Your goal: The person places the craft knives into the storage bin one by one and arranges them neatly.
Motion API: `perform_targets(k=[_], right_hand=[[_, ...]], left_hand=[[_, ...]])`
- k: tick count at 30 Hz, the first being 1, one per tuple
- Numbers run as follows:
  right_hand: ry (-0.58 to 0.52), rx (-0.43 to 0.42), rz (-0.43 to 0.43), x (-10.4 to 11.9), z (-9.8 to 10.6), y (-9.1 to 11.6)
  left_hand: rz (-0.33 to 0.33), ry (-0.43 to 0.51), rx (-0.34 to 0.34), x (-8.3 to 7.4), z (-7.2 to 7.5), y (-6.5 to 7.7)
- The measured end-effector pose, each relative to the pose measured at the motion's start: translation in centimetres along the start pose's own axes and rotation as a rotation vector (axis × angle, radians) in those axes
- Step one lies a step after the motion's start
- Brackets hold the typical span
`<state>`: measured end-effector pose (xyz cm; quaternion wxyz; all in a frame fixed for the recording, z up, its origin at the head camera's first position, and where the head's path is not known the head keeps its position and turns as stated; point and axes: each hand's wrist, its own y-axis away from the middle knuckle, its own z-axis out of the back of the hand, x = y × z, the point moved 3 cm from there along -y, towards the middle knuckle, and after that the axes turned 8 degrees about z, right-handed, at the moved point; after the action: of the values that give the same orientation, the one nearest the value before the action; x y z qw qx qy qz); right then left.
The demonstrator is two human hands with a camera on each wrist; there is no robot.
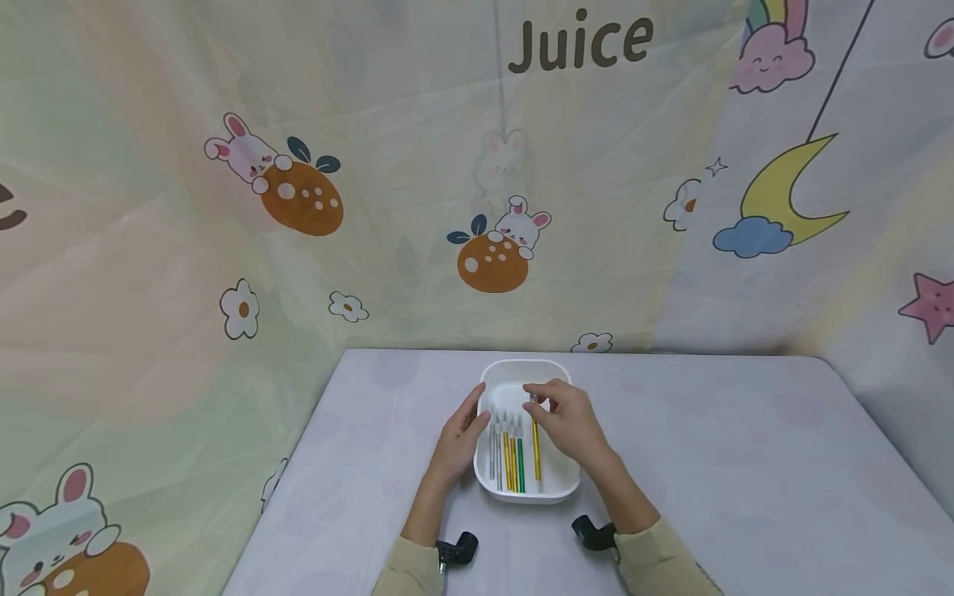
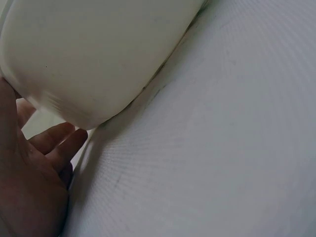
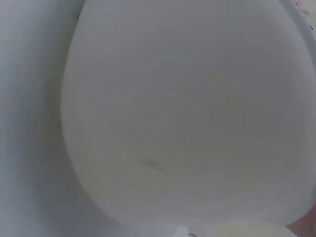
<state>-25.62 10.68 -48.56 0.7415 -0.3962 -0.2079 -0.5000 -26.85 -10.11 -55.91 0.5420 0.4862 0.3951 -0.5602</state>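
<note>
A white tray (image 1: 525, 497) with rounded corners stands near the front middle of the table. In it lie several slim pen-like sticks (image 1: 509, 463) side by side, silver, yellow and green, with pale clear-looking ends. My left hand (image 1: 456, 443) holds the tray's left edge, thumb at the rim; in the left wrist view its fingers (image 2: 69, 143) touch the outer wall from below. My right hand (image 1: 570, 422) reaches over the right rim and pinches the upper end of a yellow stick (image 1: 536, 455), apart from the row. The right wrist view shows mostly the tray's outer wall (image 3: 187, 113).
The tray rests on a table (image 1: 730, 463) with a pale cloth. Behind the table hangs a printed fabric backdrop (image 1: 402, 207) with rabbits, oranges and flowers. A black wrist device (image 1: 458, 549) sits at the left cuff, another device (image 1: 594, 534) at the right.
</note>
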Motion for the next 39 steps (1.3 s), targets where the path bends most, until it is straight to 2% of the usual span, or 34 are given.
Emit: perform_targets(k=[6,10,20,32,39], right_hand=[[-0.009,0.006,-0.001,0.1,-0.3,0.0],[-0.007,0.009,-0.010,0.2,-0.6,0.0],[-0.023,-0.033,0.014,0.6,-1.5,0.1],[-0.018,-0.014,-0.005,0.7,-2.7,0.2],[0.007,0.032,-0.047,0.5,-3.3,0.2]], left_hand=[[-0.015,0.001,0.001,0.1,-0.1,-0.1],[-0.002,-0.001,-0.005,0.1,0.0,-0.1],[-0.024,-0.006,-0.002,0.2,0.0,-0.2],[-0.017,0.004,-0.012,0.4,0.0,-0.3],[-0.032,-0.005,-0.006,0.3,0.1,-0.2]])
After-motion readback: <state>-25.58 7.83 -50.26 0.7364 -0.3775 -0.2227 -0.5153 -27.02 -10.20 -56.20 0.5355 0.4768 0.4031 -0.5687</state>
